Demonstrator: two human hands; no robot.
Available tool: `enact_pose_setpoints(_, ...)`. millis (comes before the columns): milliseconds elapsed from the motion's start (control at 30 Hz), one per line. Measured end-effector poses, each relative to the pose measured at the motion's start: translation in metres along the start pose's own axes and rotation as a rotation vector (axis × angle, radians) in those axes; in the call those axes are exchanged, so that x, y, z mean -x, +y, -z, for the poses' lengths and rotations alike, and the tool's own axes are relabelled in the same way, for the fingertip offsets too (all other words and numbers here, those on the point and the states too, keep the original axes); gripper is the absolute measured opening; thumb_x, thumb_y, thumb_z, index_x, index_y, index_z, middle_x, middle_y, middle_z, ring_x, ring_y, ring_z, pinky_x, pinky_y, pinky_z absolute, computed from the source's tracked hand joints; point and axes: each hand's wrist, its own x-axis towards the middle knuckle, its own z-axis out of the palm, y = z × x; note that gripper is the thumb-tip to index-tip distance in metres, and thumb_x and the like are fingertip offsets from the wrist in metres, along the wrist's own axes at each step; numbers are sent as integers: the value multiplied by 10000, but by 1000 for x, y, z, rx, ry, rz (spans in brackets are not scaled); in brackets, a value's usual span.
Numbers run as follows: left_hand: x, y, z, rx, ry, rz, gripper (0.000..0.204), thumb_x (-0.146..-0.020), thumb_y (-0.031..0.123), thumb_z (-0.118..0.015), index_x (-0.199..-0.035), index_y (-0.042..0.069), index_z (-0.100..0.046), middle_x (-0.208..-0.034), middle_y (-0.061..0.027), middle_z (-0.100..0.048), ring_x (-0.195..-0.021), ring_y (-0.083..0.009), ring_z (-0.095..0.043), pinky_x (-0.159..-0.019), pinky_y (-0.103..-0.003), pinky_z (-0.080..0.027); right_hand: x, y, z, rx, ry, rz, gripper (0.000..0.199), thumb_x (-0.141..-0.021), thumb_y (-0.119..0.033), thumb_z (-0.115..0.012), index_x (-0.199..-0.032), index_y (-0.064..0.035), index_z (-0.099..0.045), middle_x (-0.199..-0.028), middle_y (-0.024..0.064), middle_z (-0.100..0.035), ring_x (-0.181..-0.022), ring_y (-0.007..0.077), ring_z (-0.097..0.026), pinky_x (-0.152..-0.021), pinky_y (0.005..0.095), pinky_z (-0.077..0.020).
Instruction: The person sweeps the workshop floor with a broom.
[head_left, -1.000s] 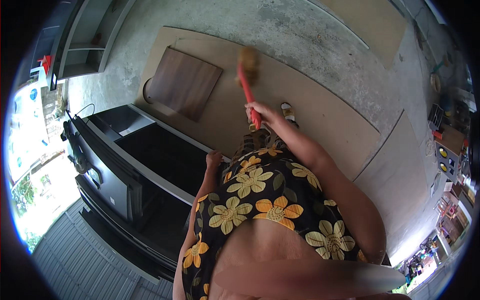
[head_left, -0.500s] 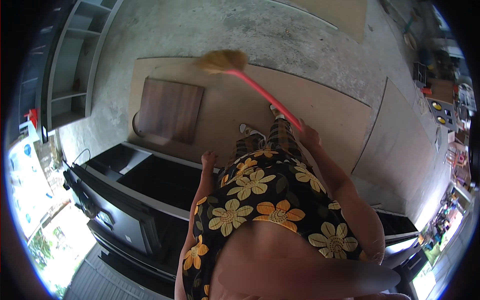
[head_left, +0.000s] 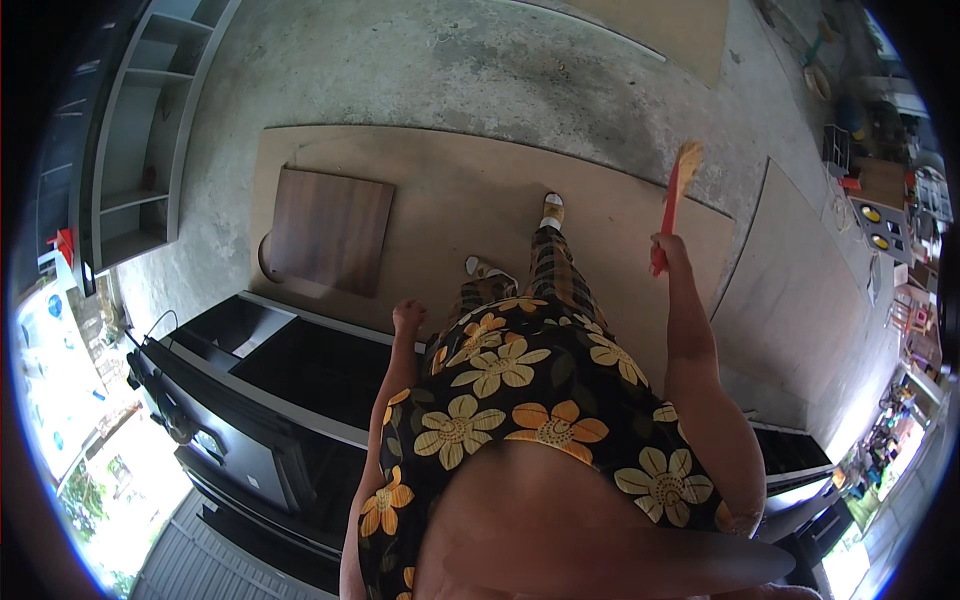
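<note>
A concrete floor (head_left: 450, 70) fills the head view, with a wide tan board (head_left: 450, 190) lying flat across it and a second pale sheet (head_left: 790, 290) just beside that to the right. A person in a black top printed with yellow flowers stands on the tan board, one foot ahead of the other. At lower left sits a black cabinet carcass (head_left: 270, 400), its open compartments facing up; a grey shelving unit (head_left: 140, 130) lies along the upper left. A dark brown wood panel (head_left: 335, 230) rests on the tan board's left part, well apart from both hands. The right hand (head_left: 668, 250) is closed in a fist around the red handle of a small broom (head_left: 678, 185), which is raised off the floor to the person's right, its straw-coloured bristles pointing up and away. The left hand (head_left: 408, 316) hangs at the person's side above the cabinet's near edge, fingers curled loosely inward and holding nothing.
</note>
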Motion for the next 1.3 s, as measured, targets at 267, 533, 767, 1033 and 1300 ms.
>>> enact_pose_setpoints(267, 42, 5, -5, 57, 33, 87, 240, -712, 139, -500, -878, -6, -597, -669, -92, -594, -521, -161, -572, -459, -272, -447, 25, -80, -160, 178, -397, 161, 165, -705, -162, -587, -614, -51, -505, -476, 54, -489, -369, 181, -498, -351, 305, -421)
enact_pose_setpoints(533, 41, 79, -95, 62, 18, 61, 269, -728, 144, -500, -908, -38, -580, -697, -114, -600, -551, -173, -590, -458, -270, -448, 38, -139, -146, 423, -698, 438, 404, -696, -105, -601, -1042, 14, -429, -654, 107, -569, -500, 210, -563, -427, 335, -447)
enact_pose_setpoints(767, 35, 157, -129, 101, 32, -62, 295, -750, 152, -504, -960, -45, -566, -751, -125, -606, -564, -179, -603, -470, -261, -458, -9, -95, -8, 969, -26, 728, 456, -739, -93, -448, -1183, -143, -361, -812, 195, -586, -758, 366, -574, -666, 471, -434)
enact_pose_setpoints(1033, 35, 163, -156, 8, -9, 30, 279, -775, 149, -510, -987, -28, -550, -770, -118, -619, -579, -175, -606, -449, -261, -464, -69, -40, 139, 844, 230, 431, 409, -736, -83, -439, -1136, -143, -376, -862, 199, -588, -816, 385, -567, -662, 462, -457)
enact_pose_setpoints(1300, 49, 173, -163, -125, -12, -82, 256, -724, 146, -498, -884, -28, -597, -728, -124, -612, -536, -165, -595, -462, -270, -467, -165, -126, 171, 153, 24, 98, 107, -675, -112, -512, -655, -13, -478, -503, 84, -496, -398, 197, -504, -331, 321, -395)
